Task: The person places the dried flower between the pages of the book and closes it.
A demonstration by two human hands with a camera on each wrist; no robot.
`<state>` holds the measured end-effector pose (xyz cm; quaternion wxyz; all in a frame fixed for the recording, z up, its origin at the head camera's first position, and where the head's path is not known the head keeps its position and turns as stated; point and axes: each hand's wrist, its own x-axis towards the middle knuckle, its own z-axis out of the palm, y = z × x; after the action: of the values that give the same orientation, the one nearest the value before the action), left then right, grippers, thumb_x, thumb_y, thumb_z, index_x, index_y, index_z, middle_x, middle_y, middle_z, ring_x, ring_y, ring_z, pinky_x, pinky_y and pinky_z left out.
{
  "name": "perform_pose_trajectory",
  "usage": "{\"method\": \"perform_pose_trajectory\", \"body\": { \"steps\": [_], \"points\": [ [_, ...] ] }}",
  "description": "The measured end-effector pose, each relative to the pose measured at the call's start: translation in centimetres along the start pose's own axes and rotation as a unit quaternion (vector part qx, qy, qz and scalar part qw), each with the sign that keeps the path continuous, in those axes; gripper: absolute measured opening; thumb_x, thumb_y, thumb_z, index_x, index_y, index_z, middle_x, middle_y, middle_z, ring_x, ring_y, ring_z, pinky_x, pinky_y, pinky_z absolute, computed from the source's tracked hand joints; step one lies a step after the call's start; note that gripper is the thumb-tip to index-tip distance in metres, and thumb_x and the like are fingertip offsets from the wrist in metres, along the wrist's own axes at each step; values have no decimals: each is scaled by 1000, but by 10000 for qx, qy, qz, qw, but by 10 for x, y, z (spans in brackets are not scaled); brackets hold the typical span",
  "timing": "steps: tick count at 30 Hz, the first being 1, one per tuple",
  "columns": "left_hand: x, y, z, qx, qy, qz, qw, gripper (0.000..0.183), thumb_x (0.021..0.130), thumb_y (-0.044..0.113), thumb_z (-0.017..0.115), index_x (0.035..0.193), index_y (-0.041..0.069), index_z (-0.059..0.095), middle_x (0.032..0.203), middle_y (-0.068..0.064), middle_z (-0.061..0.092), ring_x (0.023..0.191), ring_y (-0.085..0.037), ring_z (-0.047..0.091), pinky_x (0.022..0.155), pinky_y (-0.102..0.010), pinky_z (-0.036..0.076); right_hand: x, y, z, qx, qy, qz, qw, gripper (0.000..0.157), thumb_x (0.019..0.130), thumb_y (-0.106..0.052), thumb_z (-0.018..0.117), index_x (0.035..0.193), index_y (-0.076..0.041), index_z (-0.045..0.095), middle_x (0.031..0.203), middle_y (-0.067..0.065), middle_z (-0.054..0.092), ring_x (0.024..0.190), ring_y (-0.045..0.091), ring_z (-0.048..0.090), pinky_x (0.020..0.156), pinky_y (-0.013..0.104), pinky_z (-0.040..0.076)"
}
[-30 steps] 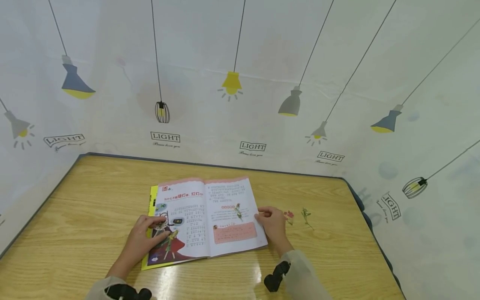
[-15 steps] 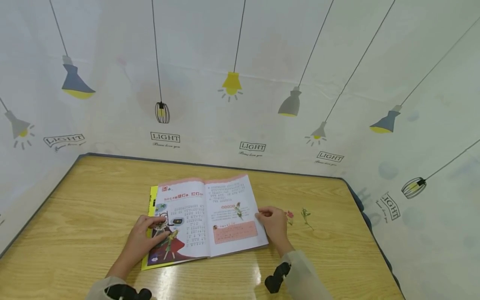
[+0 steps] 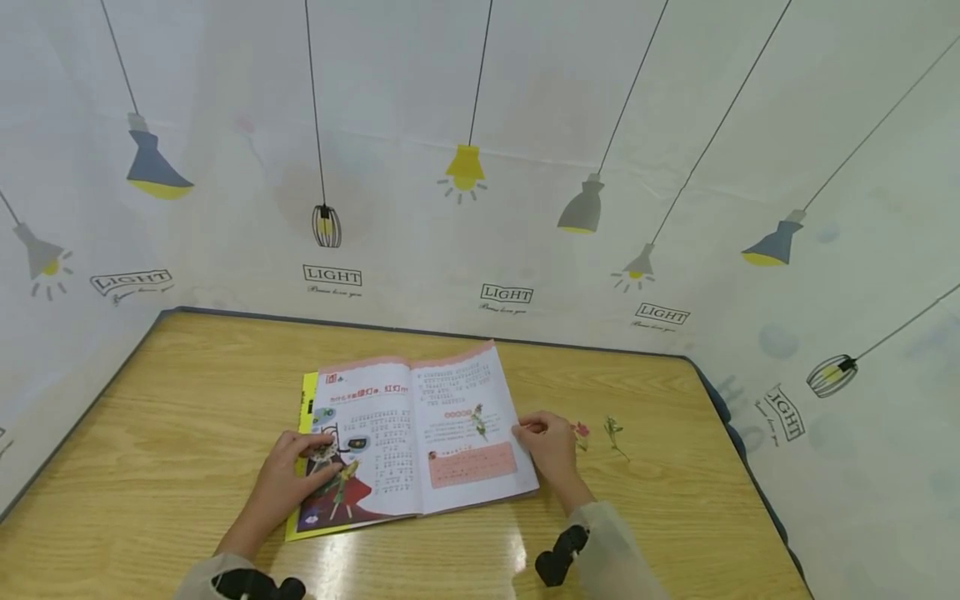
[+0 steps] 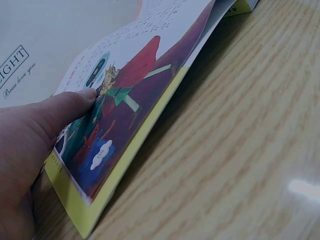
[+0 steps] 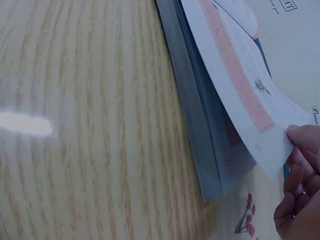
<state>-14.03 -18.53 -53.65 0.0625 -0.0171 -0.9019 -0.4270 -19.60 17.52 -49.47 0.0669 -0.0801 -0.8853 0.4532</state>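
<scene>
On the wooden table (image 3: 675, 517) lies an open book (image 3: 417, 467); my right hand (image 3: 551, 450) pinches a raised page (image 3: 491, 492) by its edge, a green sprig (image 3: 478, 422) lying on it; my left hand (image 3: 279, 475) rests, thumb and finger apart, on the left page (image 3: 393, 450).

The pale wood-grain bench (image 3: 165, 433) offers wide passage left of the open, white-paged book with a yellow border (image 3: 393, 462), and between its lower edge and the two sleeves. The left hand (image 3: 281, 475) blocks the book's left side. Under the raised white printed page (image 5: 240, 95) a gap opens toward the near edge; the right hand (image 3: 551, 454) obstructs its outer corner. Just beyond lie a small red flower (image 3: 582, 433) and a thin green sprig (image 3: 615, 435).
</scene>
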Motion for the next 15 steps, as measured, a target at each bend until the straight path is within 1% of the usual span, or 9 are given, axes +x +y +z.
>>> {"method": "perform_pose_trajectory", "body": {
  "steps": [7,12,15],
  "points": [
    [0,-1,0,21,18,23,10000,43,77,30,75,113,9,64,97,-6,45,84,-17,42,73,-36,35,4,-3,-7,427,-311,112,9985,13,77,-10,72,85,1,70,69,4,60,61,12,51,55,25,42],
    [0,-1,0,-6,26,53,10000,43,77,30,75,113,9,64,97,-7,46,85,-17,42,74,-37,36,5,-7,-10,424,-398,168,9982,13,77,-12,73,85,-2,71,69,3,59,63,13,52,55,26,42],
    [0,-1,0,-2,12,47,10000,44,77,31,74,113,9,64,97,-7,46,85,-17,42,73,-37,35,4,-10,-13,424,-444,101,9981,13,77,-12,72,86,-2,71,70,3,59,63,13,52,55,27,43]
  ]
}}
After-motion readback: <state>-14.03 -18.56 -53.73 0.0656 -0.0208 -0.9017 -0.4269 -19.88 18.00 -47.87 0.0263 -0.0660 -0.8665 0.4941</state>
